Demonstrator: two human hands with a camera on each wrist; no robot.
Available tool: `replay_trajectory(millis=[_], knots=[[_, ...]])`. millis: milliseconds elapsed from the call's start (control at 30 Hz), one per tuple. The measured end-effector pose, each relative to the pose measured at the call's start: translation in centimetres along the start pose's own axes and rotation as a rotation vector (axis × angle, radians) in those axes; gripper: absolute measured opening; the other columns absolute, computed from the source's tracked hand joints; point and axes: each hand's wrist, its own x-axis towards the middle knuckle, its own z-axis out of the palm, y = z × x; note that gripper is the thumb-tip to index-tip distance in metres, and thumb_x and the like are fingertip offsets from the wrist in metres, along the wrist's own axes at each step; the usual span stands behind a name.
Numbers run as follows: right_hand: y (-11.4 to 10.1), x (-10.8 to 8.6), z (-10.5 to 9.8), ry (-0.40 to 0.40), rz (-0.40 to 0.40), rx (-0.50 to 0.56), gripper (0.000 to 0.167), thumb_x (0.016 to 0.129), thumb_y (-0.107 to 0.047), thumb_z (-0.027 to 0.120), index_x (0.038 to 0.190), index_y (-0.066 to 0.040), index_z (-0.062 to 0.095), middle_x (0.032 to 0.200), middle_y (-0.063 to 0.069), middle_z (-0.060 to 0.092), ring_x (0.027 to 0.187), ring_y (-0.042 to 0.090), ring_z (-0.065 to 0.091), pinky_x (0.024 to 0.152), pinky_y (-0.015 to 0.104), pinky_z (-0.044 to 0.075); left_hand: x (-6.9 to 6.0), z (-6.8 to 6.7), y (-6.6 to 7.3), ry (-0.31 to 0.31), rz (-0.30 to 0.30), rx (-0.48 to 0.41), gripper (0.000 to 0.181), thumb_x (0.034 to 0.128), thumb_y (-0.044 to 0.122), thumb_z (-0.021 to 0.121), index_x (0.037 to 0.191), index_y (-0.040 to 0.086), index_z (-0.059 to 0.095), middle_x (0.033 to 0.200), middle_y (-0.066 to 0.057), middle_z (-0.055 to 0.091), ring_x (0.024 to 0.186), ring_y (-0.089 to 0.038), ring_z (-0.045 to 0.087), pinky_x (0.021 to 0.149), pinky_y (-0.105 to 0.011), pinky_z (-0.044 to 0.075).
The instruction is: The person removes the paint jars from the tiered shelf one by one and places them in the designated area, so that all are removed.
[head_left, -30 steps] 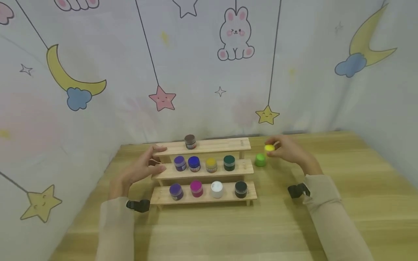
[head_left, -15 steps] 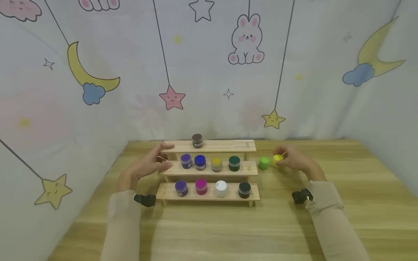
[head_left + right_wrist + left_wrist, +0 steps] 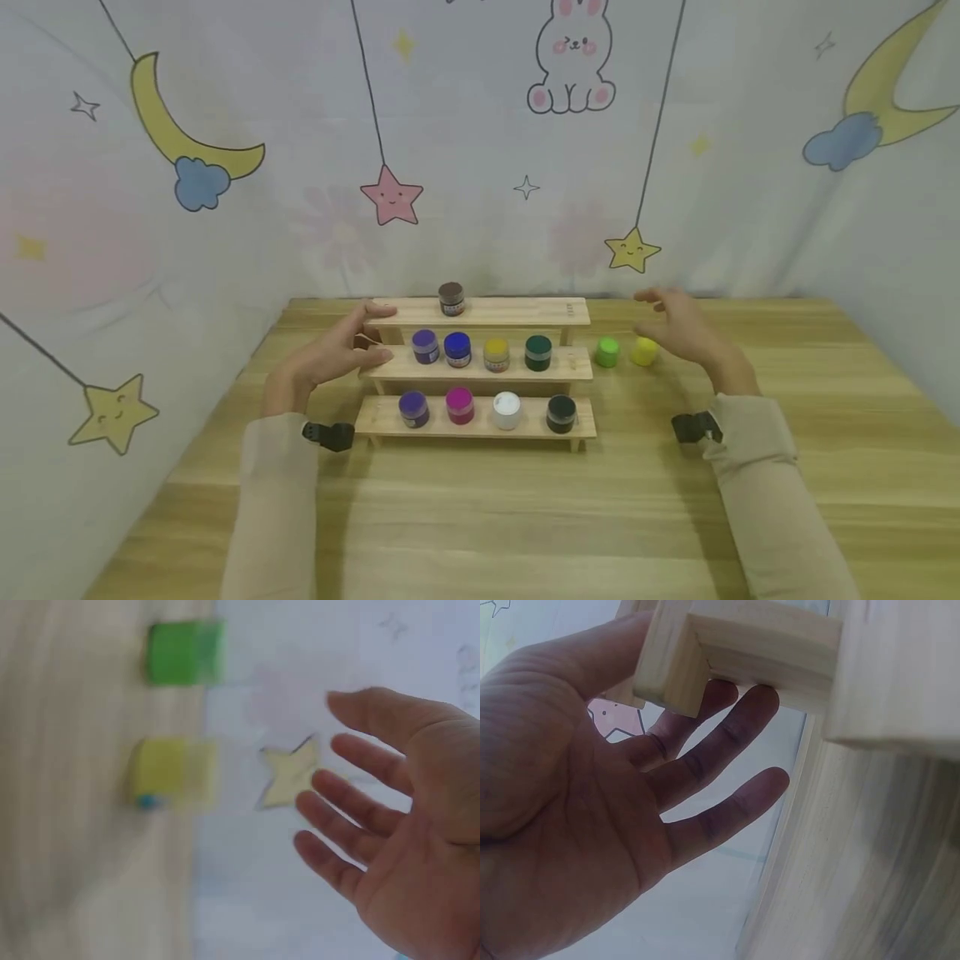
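Note:
In the head view my left hand [image 3: 335, 350] holds the left end of a three-tier wooden display rack [image 3: 510, 313]. Its thumb lies on the middle tier and a fingertip on the top one; the left wrist view shows other fingers [image 3: 705, 761] behind a wooden upright, the little finger free. My right hand [image 3: 686, 333] hovers above a yellow paint jar [image 3: 643, 352], apart from it and holding nothing. A green paint jar [image 3: 607, 352] stands on the table between that jar and the rack. In the right wrist view both jars are blurred.
A brown-lidded jar [image 3: 452, 298] sits on the top tier. Several jars, among them a dark green one [image 3: 537, 352], line the middle tier. Purple, magenta, white and black [image 3: 561, 413] jars occupy the bottom tier. Behind the wooden table [image 3: 480, 517] hangs a patterned curtain [image 3: 480, 208].
My right hand has lowered the yellow jar onto the table right of the green jar, let go and risen. My left hand stays at the rack. The head view has shifted.

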Motion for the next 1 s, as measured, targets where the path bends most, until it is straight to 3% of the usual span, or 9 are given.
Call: replay_trajectory(millis=[67,167,300,433,567,700,833,1000], knots=[[-2.4,0.1,-0.1,0.083,-0.023,-0.043,0.05,0.1,-0.02,0.061,0.143,0.001,0.046,0.146,0.027,0.039,0.133,0.047,0.039,0.103,0.064,0.036,0.0,-0.1,0.0,-0.002,-0.005,0.0,0.063,0.0977,0.021,0.068,0.15,0.019,0.032,0.137,-0.024,0.044,0.125,-0.04,0.047,0.092,-0.048,0.045],[-6.3,0.4,0.5,0.166,-0.094,-0.028,0.048,0.101,-0.023,0.06,0.144,-0.007,0.048,0.147,0.018,0.042,0.133,0.04,0.041,0.104,0.061,0.036,0.1,-0.1,-0.1,-0.005,-0.002,0.002,0.064,0.0976,0.021,0.068,0.15,0.018,0.032,0.139,-0.024,0.043,0.125,-0.041,0.047,0.092,-0.048,0.046],[-10.8,1.8,2.8,0.181,-0.222,0.071,0.049,0.1,-0.021,0.061,0.146,-0.008,0.048,0.147,0.012,0.047,0.132,0.034,0.045,0.107,0.054,0.037,0.2,-0.3,-0.2,-0.011,0.005,-0.007,0.063,0.0974,0.021,0.068,0.149,0.018,0.033,0.14,-0.025,0.042,0.126,-0.042,0.047,0.091,-0.047,0.047],[-14.2,3.8,5.6,0.155,-0.288,0.163,0.048,0.1,-0.02,0.062,0.143,-0.005,0.05,0.139,0.013,0.054,0.124,0.03,0.051,0.105,0.051,0.04,0.2,-0.3,-0.4,-0.018,0.013,-0.034,0.061,0.0974,0.018,0.068,0.148,0.017,0.033,0.14,-0.025,0.041,0.126,-0.043,0.045,0.09,-0.045,0.046],[-15.9,5.2,7.9,0.103,-0.314,0.227,0.049,0.098,-0.017,0.066,0.143,-0.007,0.051,0.133,0.011,0.057,0.118,0.027,0.054,0.101,0.048,0.043,0.3,0.2,-0.7,-0.015,0.033,-0.04,0.06,0.0972,0.015,0.068,0.148,0.016,0.034,0.141,-0.023,0.04,0.125,-0.041,0.046,0.091,-0.045,0.046],[-16.4,5.5,9.0,0.027,-0.333,0.23,0.059,0.095,-0.02,0.069,0.149,-0.011,0.045,0.143,0.009,0.05,0.123,0.028,0.052,0.102,0.049,0.044,0.3,0.7,-0.6,-0.021,0.036,-0.042,0.061,0.0974,0.014,0.067,0.148,0.016,0.034,0.139,-0.023,0.042,0.124,-0.04,0.047,0.088,-0.043,0.047],[-16.9,5.5,9.5,-0.037,-0.345,0.164,0.066,0.097,-0.023,0.067,0.155,-0.016,0.037,0.157,0.008,0.036,0.135,0.03,0.043,0.108,0.051,0.039,0.4,0.5,-0.2,-0.012,0.024,-0.024,0.061,0.0978,0.015,0.067,0.148,0.017,0.033,0.137,-0.022,0.044,0.123,-0.039,0.047,0.088,-0.043,0.047],[-17.7,5.8,10.5,-0.114,-0.392,0.057,0.061,0.101,-0.022,0.06,0.156,-0.01,0.036,0.163,0.012,0.026,0.148,0.031,0.026,0.118,0.047,0.024,0.1,0.2,-0.3,0.013,-0.018,-0.008,0.061,0.098,0.016,0.067,0.149,0.02,0.034,0.135,-0.02,0.045,0.123,-0.037,0.046,0.092,-0.047,0.045]])
